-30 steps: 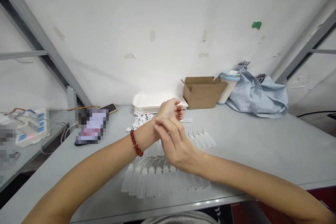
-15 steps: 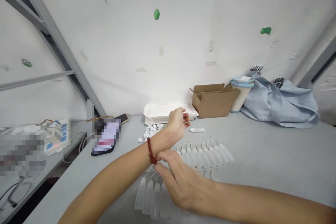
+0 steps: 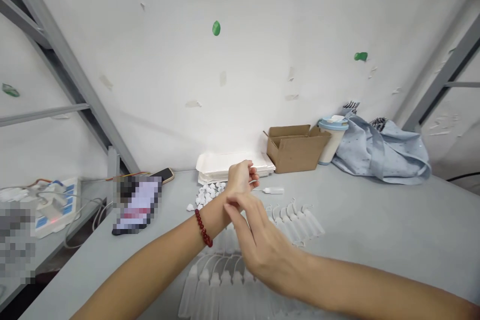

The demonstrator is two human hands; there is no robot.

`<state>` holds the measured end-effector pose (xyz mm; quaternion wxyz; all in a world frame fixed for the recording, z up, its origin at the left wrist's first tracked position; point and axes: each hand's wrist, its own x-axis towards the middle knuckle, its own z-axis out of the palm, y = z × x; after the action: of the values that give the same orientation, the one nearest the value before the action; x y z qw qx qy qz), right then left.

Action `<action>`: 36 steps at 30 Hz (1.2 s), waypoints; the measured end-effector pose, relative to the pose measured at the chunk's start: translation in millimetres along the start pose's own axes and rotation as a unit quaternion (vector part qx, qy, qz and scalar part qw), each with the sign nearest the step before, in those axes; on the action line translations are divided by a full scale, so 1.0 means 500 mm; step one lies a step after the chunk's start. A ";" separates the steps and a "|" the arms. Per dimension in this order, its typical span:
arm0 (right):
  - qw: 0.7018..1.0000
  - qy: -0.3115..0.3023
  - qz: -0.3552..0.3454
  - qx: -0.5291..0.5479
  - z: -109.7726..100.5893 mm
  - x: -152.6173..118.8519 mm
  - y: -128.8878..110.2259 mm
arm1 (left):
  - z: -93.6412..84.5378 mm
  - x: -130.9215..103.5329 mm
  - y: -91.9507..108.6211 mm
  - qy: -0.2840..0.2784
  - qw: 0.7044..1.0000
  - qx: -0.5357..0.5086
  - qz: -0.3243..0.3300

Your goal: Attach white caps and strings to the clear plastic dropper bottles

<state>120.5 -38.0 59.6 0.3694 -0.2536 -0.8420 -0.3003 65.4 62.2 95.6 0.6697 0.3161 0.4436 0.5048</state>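
My left hand [image 3: 242, 176] reaches over the table, its fingers loosely curled in with nothing visible in them. A dark red bead bracelet [image 3: 203, 228] circles my left forearm. Thumb and fingertips of my right hand [image 3: 258, 240] are pinched together against my left wrist, with no object showing between them. Below the hands lies a row of clear plastic squeeze bottles [image 3: 213, 292] with thin curved tubes. A second row of such bottles [image 3: 300, 222] lies behind, partly covered by my right hand. One single bottle [image 3: 273, 190] lies beyond my left fingers.
Small white caps [image 3: 205, 195] are heaped left of my left hand. Behind stand stacked white packets [image 3: 215, 164], an open cardboard box [image 3: 298, 152], a lidded cup [image 3: 332, 142] and a blue cloth bag [image 3: 382, 155]. Phones [image 3: 164, 175] and a power strip [image 3: 62, 205] lie left.
My right fingertips have moved off the bracelet to my left wrist nearer the hand. The bracelet now sits apart from them. The whole view has shifted slightly.
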 end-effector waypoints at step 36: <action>0.842 -0.405 0.353 0.056 0.078 -0.121 0.315 | -0.193 0.094 -0.033 -0.155 0.572 0.739 0.320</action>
<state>240.5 85.3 41.6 0.0903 -0.6111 -0.7859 0.0275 -11.4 100.2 29.0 0.0565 0.8961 0.4218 0.1258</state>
